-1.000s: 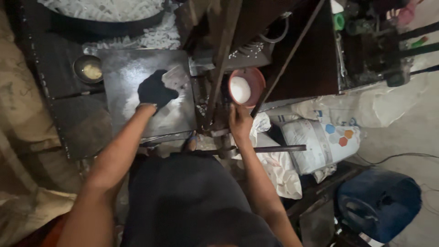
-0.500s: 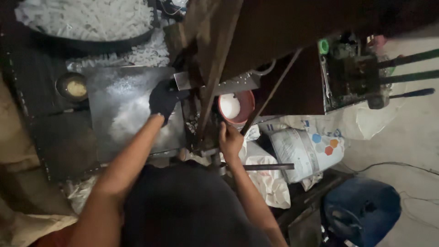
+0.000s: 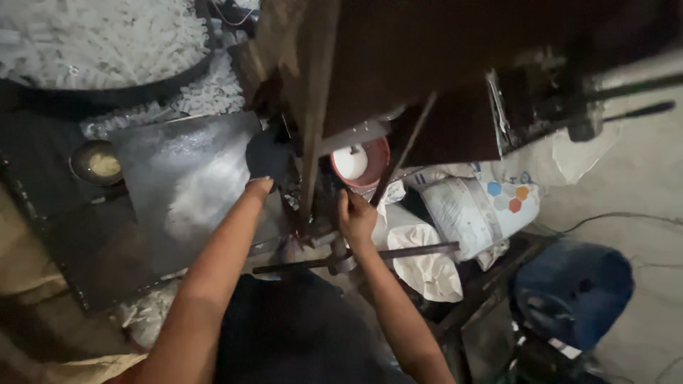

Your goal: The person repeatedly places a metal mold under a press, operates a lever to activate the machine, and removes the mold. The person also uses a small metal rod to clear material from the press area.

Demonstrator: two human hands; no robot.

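My left hand [image 3: 268,158] wears a black glove and rests at the right edge of a grey metal plate [image 3: 185,186] dusted with white powder, right against a rusty upright post [image 3: 313,121]. What its fingers hold is hidden. My right hand [image 3: 356,215] reaches up from below, its curled fingers on the lower rim of a red bowl [image 3: 376,171]. The bowl holds white powder and sits under the machine's frame, just right of the post.
A large dark pan of white pieces [image 3: 92,43] lies at the top left, and a small bowl of yellowish stuff [image 3: 99,165] beside the plate. An iron rod [image 3: 398,252] crosses below my hands. White sacks [image 3: 469,206] and a blue drum [image 3: 573,284] stand on the right.
My gloved left hand has slid right from the middle of the plate to its edge by the post. My right hand has stayed at the red bowl.
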